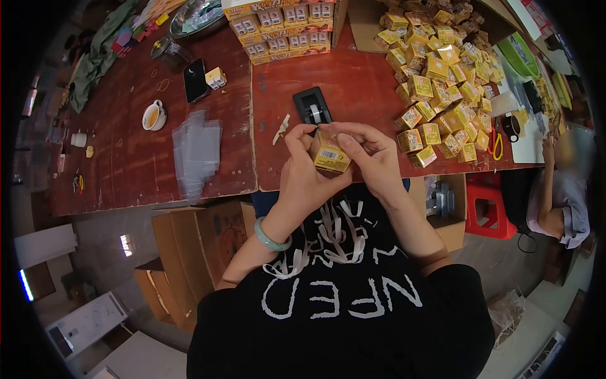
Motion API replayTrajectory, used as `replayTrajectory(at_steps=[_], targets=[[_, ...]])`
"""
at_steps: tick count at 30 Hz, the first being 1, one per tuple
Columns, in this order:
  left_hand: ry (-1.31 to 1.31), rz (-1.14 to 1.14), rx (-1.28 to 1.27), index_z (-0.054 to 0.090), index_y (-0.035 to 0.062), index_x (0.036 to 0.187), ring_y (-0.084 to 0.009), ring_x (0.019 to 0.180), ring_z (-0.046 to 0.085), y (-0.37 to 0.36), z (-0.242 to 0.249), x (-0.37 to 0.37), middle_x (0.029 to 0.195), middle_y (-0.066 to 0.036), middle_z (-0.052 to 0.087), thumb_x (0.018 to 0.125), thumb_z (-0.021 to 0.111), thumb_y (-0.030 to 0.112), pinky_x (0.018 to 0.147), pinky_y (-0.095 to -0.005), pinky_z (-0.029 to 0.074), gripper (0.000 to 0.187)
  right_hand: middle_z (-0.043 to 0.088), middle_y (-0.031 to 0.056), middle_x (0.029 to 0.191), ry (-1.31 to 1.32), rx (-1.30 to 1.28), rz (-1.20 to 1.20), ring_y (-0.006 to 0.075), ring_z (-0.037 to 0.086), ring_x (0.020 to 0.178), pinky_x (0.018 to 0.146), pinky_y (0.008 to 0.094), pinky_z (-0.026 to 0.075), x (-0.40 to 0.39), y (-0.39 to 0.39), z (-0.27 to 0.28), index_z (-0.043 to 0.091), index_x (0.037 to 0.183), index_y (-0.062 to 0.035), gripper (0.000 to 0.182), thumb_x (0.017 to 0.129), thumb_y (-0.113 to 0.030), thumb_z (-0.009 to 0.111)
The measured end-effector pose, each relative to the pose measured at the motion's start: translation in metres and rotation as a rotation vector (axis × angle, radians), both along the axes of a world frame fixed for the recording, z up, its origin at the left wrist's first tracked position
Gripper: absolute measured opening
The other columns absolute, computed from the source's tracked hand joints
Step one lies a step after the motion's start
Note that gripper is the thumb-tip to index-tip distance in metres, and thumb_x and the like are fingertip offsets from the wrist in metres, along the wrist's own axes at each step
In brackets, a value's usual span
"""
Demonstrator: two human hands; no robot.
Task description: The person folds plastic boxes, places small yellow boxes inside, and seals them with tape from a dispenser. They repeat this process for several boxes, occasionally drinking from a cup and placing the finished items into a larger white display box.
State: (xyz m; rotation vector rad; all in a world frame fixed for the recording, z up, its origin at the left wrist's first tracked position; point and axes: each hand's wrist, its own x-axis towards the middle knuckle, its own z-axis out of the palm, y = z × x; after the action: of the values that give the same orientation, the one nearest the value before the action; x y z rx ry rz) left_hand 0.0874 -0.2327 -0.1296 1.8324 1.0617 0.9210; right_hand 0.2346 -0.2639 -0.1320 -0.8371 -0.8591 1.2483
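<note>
Both hands hold one small yellow box (pixel 331 155) with a barcode on the side facing me, just above the table's front edge. My left hand (pixel 302 177) cradles it from the left and below, fingers closed round it. At its upper right edge, my right hand (pixel 377 161) has its thumb and fingers closed on the box. A black tape dispenser (pixel 312 107) lies on the table just beyond my fingertips. To the right spreads a big heap of similar yellow boxes (pixel 439 91).
On the red table (pixel 227 120) stand stacked display cartons (pixel 284 28), a phone (pixel 196 80), a cup (pixel 154 116) and clear plastic sleeves (pixel 197 151). Yellow-handled scissors (pixel 497 146) lie right of the heap. Another person (pixel 562 196) sits at far right, by a red stool (pixel 487 208).
</note>
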Motion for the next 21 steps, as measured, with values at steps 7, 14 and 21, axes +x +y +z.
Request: replayTrajectory(at_steps=[7, 14, 21], targets=[[0.01, -0.001, -0.059, 0.028, 0.0024, 0.128, -0.0309, 0.086, 0.068, -0.001, -0.003, 0.001, 0.095, -0.016, 0.062, 0.069, 0.086, 0.02, 0.072, -0.0388, 0.054, 0.085, 0.06, 0.0174, 0.133, 0.005, 0.031, 0.025, 0.0183, 0.062, 0.114, 0.096, 0.0308, 0.051, -0.002, -0.006, -0.006, 0.067, 0.118, 0.0055, 0.025, 0.099, -0.009, 0.06], [-0.022, 0.021, -0.141, 0.025, 0.0026, 0.131, -0.0302, 0.09, 0.068, -0.003, -0.002, -0.002, 0.099, -0.016, 0.062, 0.07, 0.088, 0.022, 0.077, -0.0375, 0.054, 0.09, 0.058, 0.017, 0.136, -0.307, 0.157, -0.024, 0.0208, 0.06, 0.118, 0.099, 0.0319, 0.05, -0.01, -0.007, -0.011, 0.067, 0.121, 0.0021, 0.026, 0.099, -0.008, 0.06], [0.022, -0.168, 0.136, 0.04, 0.0073, 0.133, -0.0337, 0.096, 0.066, -0.019, -0.017, -0.031, 0.116, -0.017, 0.053, 0.087, 0.074, 0.016, 0.082, -0.039, 0.053, 0.058, 0.063, 0.0139, 0.122, -0.039, 0.067, 0.016, 0.0158, 0.06, 0.111, 0.093, 0.0284, 0.049, -0.022, -0.02, -0.044, 0.067, 0.103, 0.0024, 0.011, 0.095, -0.004, 0.064]])
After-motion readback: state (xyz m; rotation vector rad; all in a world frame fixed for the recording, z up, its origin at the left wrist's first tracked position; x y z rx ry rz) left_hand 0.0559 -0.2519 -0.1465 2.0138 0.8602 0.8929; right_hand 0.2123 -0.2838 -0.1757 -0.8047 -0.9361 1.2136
